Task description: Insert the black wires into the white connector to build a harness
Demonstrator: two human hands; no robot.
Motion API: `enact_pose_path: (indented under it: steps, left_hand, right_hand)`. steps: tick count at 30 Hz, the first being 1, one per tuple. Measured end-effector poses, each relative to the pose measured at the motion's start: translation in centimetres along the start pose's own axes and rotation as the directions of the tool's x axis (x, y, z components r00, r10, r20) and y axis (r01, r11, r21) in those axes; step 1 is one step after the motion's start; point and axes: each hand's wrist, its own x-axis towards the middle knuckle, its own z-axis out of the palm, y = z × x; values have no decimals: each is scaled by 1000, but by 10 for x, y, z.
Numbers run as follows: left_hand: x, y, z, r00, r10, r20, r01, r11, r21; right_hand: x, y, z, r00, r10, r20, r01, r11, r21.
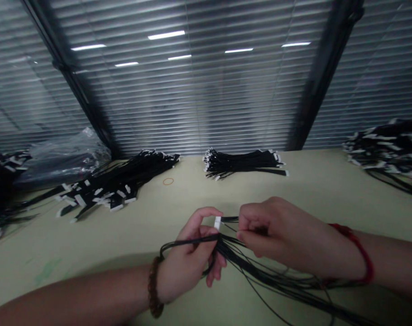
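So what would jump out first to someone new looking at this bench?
Front and centre, the left hand and right hand pinch a loose bunch of thin black cables with a small white connector between them. Behind, heaps of black white-tipped cables lie across the pale green table.

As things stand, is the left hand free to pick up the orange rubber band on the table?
Probably not: the left hand is closed on a bundle of black cables, and the rubber band lies farther out.
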Motion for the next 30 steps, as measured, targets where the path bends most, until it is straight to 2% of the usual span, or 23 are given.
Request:
enact_pose_path:
  steps: [3, 9, 15, 20, 30]
  left_hand:
    - [0, 0, 0, 1000, 10, 7, -10, 1000, 5]
    - [0, 2, 2, 1000, -2, -7, 2, 1000, 21]
    - [0, 1, 1, 1000, 9, 0, -9, 1000, -9]
    - [-2, 0, 0, 1000, 6, 7, -6, 1000, -6]
    - [-1, 2, 1, 1000, 13, 19, -13, 1000, 4]
  right_hand:
    - [-2, -1, 0, 1000, 0, 15, -1, 1000, 14]
    - [-1, 0, -3, 1000, 18, -25, -19, 999, -29]
    - [-2, 1, -2, 999, -20, -39, 18, 999, -34]
    - [-3, 2, 2, 998, -36, -59, 30, 994, -104]
    - [-3, 1, 5, 998, -55, -16, 52, 984, -170]
